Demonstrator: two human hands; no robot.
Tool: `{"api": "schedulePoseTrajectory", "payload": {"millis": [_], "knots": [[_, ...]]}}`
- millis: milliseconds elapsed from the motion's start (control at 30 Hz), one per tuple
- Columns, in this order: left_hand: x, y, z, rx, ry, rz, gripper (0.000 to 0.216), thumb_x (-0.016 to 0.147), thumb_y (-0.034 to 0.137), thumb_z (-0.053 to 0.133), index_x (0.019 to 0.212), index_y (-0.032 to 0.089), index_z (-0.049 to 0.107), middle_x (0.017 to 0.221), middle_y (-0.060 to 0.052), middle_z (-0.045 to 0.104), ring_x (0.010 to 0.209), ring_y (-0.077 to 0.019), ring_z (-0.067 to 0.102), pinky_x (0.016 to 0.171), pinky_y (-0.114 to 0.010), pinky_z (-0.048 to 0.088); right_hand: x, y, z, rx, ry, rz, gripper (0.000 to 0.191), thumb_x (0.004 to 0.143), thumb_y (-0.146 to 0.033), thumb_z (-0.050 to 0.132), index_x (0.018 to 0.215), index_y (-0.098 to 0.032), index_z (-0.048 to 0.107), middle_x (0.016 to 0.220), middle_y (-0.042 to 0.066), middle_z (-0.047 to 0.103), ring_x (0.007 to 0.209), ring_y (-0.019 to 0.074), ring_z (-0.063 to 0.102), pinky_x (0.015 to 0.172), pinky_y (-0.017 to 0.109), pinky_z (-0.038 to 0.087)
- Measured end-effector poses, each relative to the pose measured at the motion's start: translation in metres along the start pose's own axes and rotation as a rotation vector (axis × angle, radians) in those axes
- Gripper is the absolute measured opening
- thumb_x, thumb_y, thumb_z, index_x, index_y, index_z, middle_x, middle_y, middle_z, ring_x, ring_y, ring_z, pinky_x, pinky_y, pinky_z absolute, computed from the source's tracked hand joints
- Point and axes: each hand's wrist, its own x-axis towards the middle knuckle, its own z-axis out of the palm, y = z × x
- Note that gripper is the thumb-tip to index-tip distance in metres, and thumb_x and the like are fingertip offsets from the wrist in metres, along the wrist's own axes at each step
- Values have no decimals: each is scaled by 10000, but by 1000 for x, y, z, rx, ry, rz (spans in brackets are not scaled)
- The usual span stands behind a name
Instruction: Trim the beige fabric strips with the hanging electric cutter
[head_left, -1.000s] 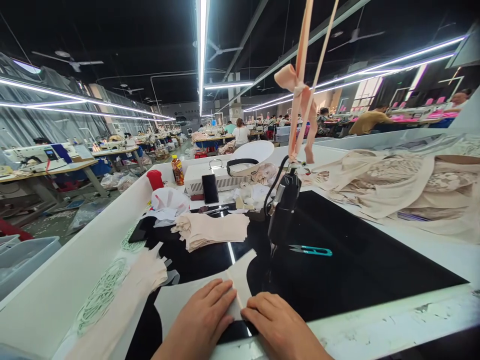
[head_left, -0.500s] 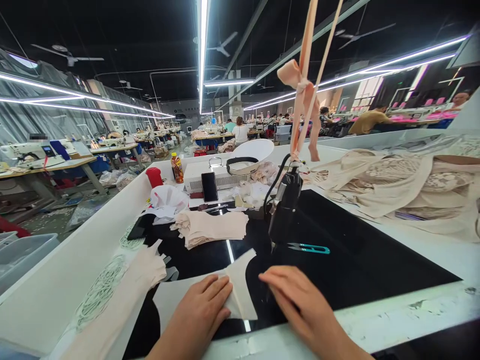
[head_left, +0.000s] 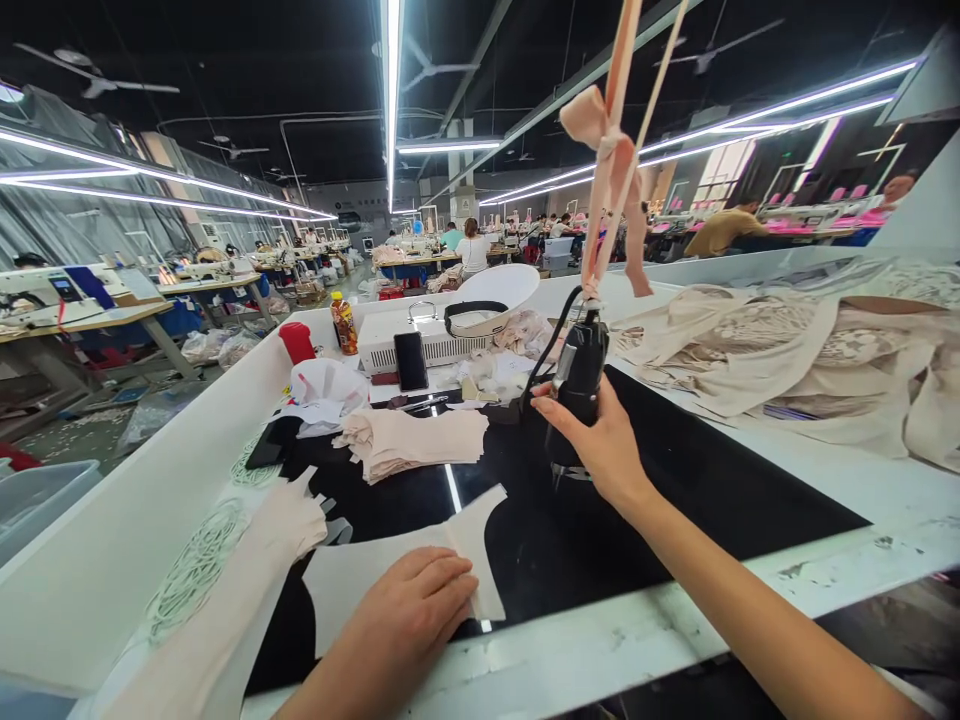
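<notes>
On the black work surface (head_left: 720, 480), my left hand (head_left: 424, 600) lies flat with fingers stretched out, pressing on a pale, curved-edged fabric piece (head_left: 375, 565). My right hand (head_left: 600, 440) is wrapped around a black hand-held power tool (head_left: 585, 350), thumb on its left side. A cord runs from the tool, which hangs upright from a knotted peach fabric strip (head_left: 615, 150). Its lower end is blurred. Beyond my left hand sits a stack of cut beige fabric pieces (head_left: 420, 440). More pale fabric (head_left: 247, 580) lies to the left.
Left are pale green cord coils (head_left: 199, 565) and a white side wall (head_left: 97, 560). At the back stand a phone (head_left: 411, 362), a white vented box (head_left: 375, 345) and a drink bottle (head_left: 344, 325). Beige garments (head_left: 787, 350) are heaped right. Several people sit at sewing tables beyond.
My right hand has moved up and away from beside the fabric piece and taken hold of the hanging tool. The teal thread snips are now hidden. My left hand stays on the fabric.
</notes>
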Motion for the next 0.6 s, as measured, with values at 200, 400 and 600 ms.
{"api": "schedulePoseTrajectory", "payload": {"millis": [200, 400, 600], "knots": [[7, 2, 2, -75, -103, 12, 261, 1097, 284, 608, 1346, 240, 670, 1353, -39, 738, 1284, -211, 682, 1171, -376, 547, -26, -23, 12, -30, 80, -23, 499, 750, -452, 918, 1106, -254, 630, 877, -10, 698, 771, 219, 680, 744, 367, 574], [8, -3, 15, -65, -96, -36, 303, 1081, 279, 642, 1380, 239, 662, 1405, -45, 716, 1331, -227, 656, 1163, -388, 555, -82, -37, 26, 262, -25, 41, 446, 872, -362, 861, 1205, -290, 572, 838, -51, 671, 581, 145, 640, 578, 298, 571], [7, -2, 17, -65, -87, -50, 289, 1091, 273, 620, 1376, 240, 654, 1419, -49, 701, 1331, -224, 645, 1160, -395, 556, -100, -31, 32, 409, -26, 74, 486, 893, -364, 859, 1241, -308, 524, 862, -42, 672, 587, 149, 647, 537, 291, 583]]}}
